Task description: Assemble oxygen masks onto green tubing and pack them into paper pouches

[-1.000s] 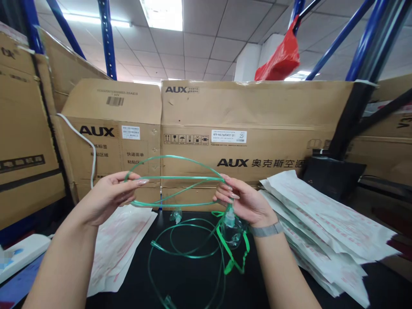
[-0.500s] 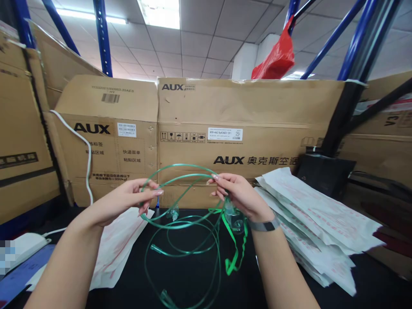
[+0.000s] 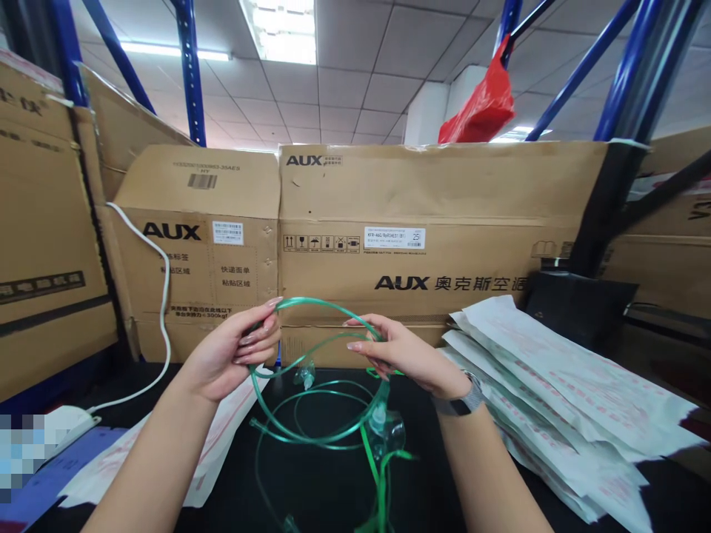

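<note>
My left hand (image 3: 238, 352) is closed, thumb and fingers wrapped round the translucent green plastic tubing (image 3: 304, 300), which hangs wound in a loose loop before me, over the black counter (image 3: 425, 488). I have it at the loop's ten o'clock. My right hand (image 3: 401, 348) is at the loop's two o'clock, half open, thumb and forefinger spread, with the tubing running by the bent fingers (whether they grip it, I cannot tell). At five o'clock from the loop's middle, just below that hand, is a clear plastic mask with a pale green connector (image 3: 392, 433); a bright green strap (image 3: 382, 485) trails from it towards six o'clock. A small clear plastic fitting with a pale tip (image 3: 304, 375) shows through the loop. A stack of white paper packets with red print (image 3: 561, 389) lies at four o'clock from my right hand; more white packets (image 3: 219, 437) lie at seven o'clock from my left. Brown cardboard boxes (image 3: 444, 181) stand at twelve o'clock.
</note>
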